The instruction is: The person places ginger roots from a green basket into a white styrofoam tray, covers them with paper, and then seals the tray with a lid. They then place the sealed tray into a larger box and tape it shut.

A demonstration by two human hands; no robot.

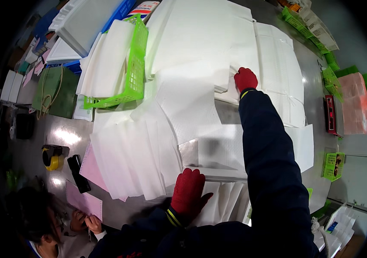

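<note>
My right hand (pixel 246 79), in a red knit glove, reaches forward with its fingers curled down on the edge of white sheets (pixel 232 89). The sheets are creased beside it, and its fingertips are hidden. To its left lies a tall stack of large white sheets (pixel 199 35); on its right is a strapped white bundle (pixel 278 61). My left hand (pixel 188 193), gloved in red too, rests palm down at the table's near edge, thumb spread, holding nothing. Loose white sheets (pixel 128 158) fan out left of it. More folded sheets (pixel 223 198) hang or stand close to me, right of that hand.
A green basket (pixel 136 64) holds upright white sheets. Left lie a yellow tape measure (pixel 53 159), a black phone (pixel 78 174) and pink forms (pixel 88 201). A co-worker's hands (pixel 88 222) hold a form nearby. A red-display scale (pixel 333 114) and small green baskets (pixel 333 166) line the right.
</note>
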